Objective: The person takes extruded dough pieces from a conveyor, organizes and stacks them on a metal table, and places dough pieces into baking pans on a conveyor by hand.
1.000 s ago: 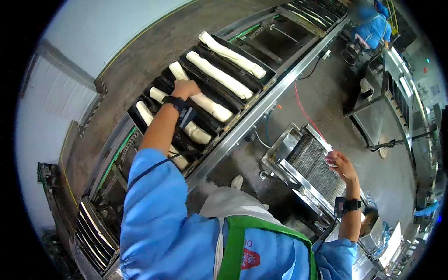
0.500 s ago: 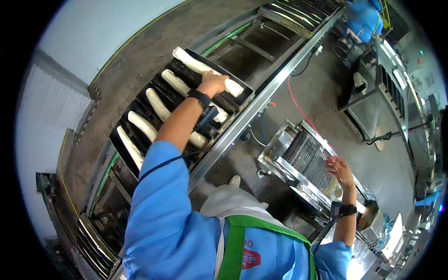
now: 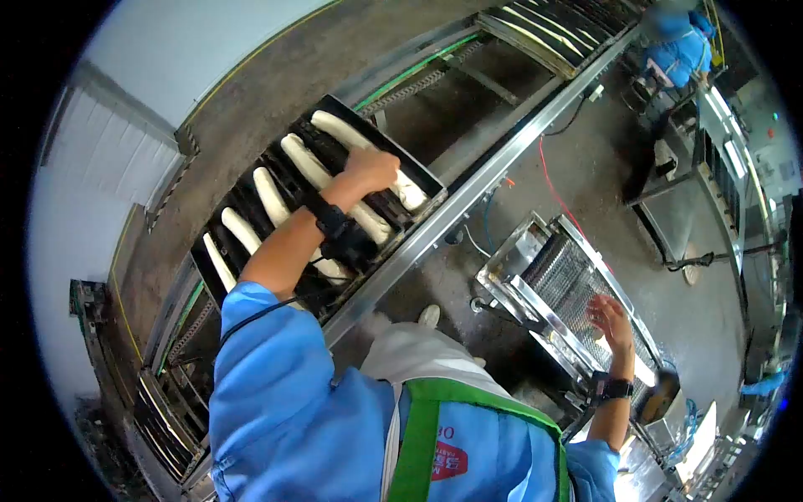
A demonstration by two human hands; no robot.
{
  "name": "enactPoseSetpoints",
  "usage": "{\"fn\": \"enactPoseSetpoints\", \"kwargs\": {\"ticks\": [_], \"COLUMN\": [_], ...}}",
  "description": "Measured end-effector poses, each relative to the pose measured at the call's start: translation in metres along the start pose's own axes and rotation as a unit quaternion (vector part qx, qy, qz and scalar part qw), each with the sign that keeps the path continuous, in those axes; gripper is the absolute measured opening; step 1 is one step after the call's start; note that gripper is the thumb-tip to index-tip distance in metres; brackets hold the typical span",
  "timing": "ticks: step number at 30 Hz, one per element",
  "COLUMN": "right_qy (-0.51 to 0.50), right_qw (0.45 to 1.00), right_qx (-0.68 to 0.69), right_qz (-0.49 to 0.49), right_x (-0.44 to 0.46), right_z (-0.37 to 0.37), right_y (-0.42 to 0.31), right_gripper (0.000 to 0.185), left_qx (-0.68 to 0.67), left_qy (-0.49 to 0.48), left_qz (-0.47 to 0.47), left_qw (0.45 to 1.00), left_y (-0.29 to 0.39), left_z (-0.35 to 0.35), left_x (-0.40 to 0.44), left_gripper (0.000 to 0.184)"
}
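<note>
My left hand [image 3: 370,170] is closed at the middle of the rightmost dough strip [image 3: 336,130], its fingers curled down and partly hidden. This pale, long strip lies in the end groove of a black grooved tray [image 3: 427,177]. Beside it lie several more dough strips, among them one next to it [image 3: 303,159]; my forearm crosses over some of them. My right hand [image 3: 611,320] hangs over a metal mesh conveyor [image 3: 562,272], fingers apart and nothing in them. A pale piece lies on the mesh below that hand, partly covered by it.
The tray rests on a metal conveyor line [image 3: 502,159] with chains and a green edge strip. Farther along stands another tray [image 3: 535,38] with thin dough strips. A person in blue [image 3: 679,54] is at the far right, near a metal table [image 3: 669,201]. A red cable [image 3: 548,171] hangs behind the mesh conveyor.
The rightmost dough strip, earlier lying across the tray's edge, now lies down within the groove. My left hand has shifted slightly left and down with its fingers curled. My right hand stays over the mesh.
</note>
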State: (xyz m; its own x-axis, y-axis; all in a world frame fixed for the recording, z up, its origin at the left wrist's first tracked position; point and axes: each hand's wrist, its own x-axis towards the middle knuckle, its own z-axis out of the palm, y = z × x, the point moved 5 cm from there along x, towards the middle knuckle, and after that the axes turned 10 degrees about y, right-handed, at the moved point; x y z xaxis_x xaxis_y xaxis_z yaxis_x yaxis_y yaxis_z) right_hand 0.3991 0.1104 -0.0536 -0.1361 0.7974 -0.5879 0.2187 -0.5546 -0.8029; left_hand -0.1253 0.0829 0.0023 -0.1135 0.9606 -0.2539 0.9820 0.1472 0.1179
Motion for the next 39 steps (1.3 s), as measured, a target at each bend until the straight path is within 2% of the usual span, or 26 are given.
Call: {"fn": "enactPoseSetpoints", "kwargs": {"ticks": [1, 3, 4, 5, 6, 8, 9, 11, 12, 13, 14, 15, 17, 18, 19, 21, 22, 23, 24, 27, 28, 29, 33, 35, 37, 39], "right_qy": [-0.024, -0.017, -0.023, -0.029, -0.009, 0.003, 0.035, 0.064, 0.066, 0.087, 0.122, 0.158, 0.283, 0.299, 0.315, 0.27, 0.283, 0.291, 0.28, 0.352, 0.373, 0.394, 0.449, 0.393, 0.3, 0.265], "right_qw": [1.0, 0.999, 0.998, 0.997, 0.999, 0.999, 0.996, 0.988, 0.98, 0.97, 0.945, 0.9, 0.794, 0.772, 0.749, 0.742, 0.705, 0.698, 0.692, 0.667, 0.659, 0.65, 0.629, 0.616, 0.682, 0.719], "right_qx": [0.011, -0.024, -0.035, -0.047, -0.034, -0.043, -0.071, -0.135, -0.177, -0.205, -0.285, -0.386, -0.524, -0.549, -0.573, -0.598, -0.616, -0.593, -0.589, -0.577, -0.57, -0.563, -0.554, -0.605, -0.591, -0.558], "right_qz": [-0.012, -0.032, -0.039, -0.046, -0.021, -0.021, -0.033, -0.046, -0.069, -0.101, -0.109, -0.124, -0.125, -0.115, -0.104, -0.139, -0.206, -0.276, -0.31, -0.314, -0.319, -0.323, -0.309, -0.317, -0.31, -0.318], "right_x": [0.003, 0.001, 0.003, 0.008, 0.01, 0.023, 0.019, 0.035, 0.035, 0.049, 0.046, 0.062, 0.034, 0.038, 0.047, 0.059, 0.061, 0.068, 0.066, 0.108, 0.103, 0.098, 0.095, 0.093, 0.046, 0.016], "right_z": [0.007, 0.023, 0.026, 0.028, 0.032, 0.035, 0.041, 0.051, 0.055, 0.048, 0.042, 0.026, -0.003, -0.017, -0.026, -0.025, -0.021, -0.017, -0.008, -0.013, -0.019, -0.025, -0.077, -0.074, -0.065, -0.066], "right_y": [-0.004, -0.017, -0.015, -0.011, -0.005, 0.001, 0.002, -0.008, -0.016, -0.01, -0.025, -0.015, -0.02, -0.013, -0.008, -0.009, -0.01, -0.011, -0.019, -0.016, -0.02, -0.023, -0.024, -0.025, -0.041, -0.039], "right_gripper": [0.028, 0.028, 0.029, 0.03, 0.031, 0.033, 0.037, 0.036, 0.035, 0.035, 0.035, 0.041, 0.052, 0.057, 0.063, 0.07, 0.067, 0.06, 0.052, 0.021, 0.018, 0.015, 0.02, 0.02, 0.029, 0.039], "left_qx": [0.07, -0.047, -0.022, -0.108, -0.05, 0.03, 0.026, 0.041, 0.106, 0.092, 0.077, 0.108, 0.068, 0.019, 0.005, -0.041, -0.005, -0.002, -0.062, -0.182, -0.131, -0.08, 0.032, 0.009, 0.033, 0.093], "left_qy": [0.042, 0.077, 0.016, 0.041, 0.025, 0.084, 0.041, 0.032, -0.01, -0.021, -0.034, -0.066, -0.104, -0.137, -0.058, -0.034, 0.0, 0.003, 0.002, -0.008, 0.029, 0.065, 0.158, 0.113, 0.031, 0.048], "left_qz": [-0.022, 0.118, 0.23, 0.273, 0.207, 0.203, 0.165, 0.168, 0.131, 0.11, 0.117, 0.125, 0.087, 0.004, 0.0, -0.023, 0.006, 0.014, 0.049, 0.185, 0.264, 0.341, 0.436, 0.453, 0.402, 0.401], "left_qw": [0.996, 0.989, 0.973, 0.955, 0.977, 0.975, 0.985, 0.984, 0.986, 0.989, 0.99, 0.984, 0.988, 0.99, 0.998, 0.998, 1.0, 1.0, 0.997, 0.966, 0.955, 0.935, 0.885, 0.884, 0.915, 0.91], "left_y": [-0.004, -0.015, -0.008, 0.0, -0.01, -0.027, -0.036, -0.055, -0.066, -0.096, -0.094, -0.098, -0.096, -0.089, -0.113, -0.068, -0.052, -0.025, 0.013, 0.085, 0.127, 0.178, 0.299, 0.327, 0.33, 0.334], "left_z": [-0.009, 0.019, 0.033, 0.025, 0.038, 0.045, 0.046, 0.038, 0.037, 0.05, 0.034, 0.025, 0.018, 0.012, 0.011, -0.027, -0.032, -0.034, -0.039, -0.009, -0.003, 0.003, 0.05, 0.07, 0.084, 0.082], "left_x": [-0.002, 0.0, 0.0, -0.024, -0.026, -0.031, -0.024, -0.015, -0.013, -0.004, -0.001, -0.001, -0.002, -0.002, 0.011, 0.02, 0.026, 0.03, 0.035, 0.075, 0.077, 0.075, 0.092, 0.109, 0.133, 0.139], "left_gripper": [0.024, 0.02, 0.022, 0.026, 0.03, 0.036, 0.036, 0.036, 0.038, 0.039, 0.038, 0.037, 0.029, 0.022, 0.022, 0.024, 0.024, 0.024, 0.024, 0.03, 0.036, 0.044, 0.057, 0.053, 0.048, 0.043]}}
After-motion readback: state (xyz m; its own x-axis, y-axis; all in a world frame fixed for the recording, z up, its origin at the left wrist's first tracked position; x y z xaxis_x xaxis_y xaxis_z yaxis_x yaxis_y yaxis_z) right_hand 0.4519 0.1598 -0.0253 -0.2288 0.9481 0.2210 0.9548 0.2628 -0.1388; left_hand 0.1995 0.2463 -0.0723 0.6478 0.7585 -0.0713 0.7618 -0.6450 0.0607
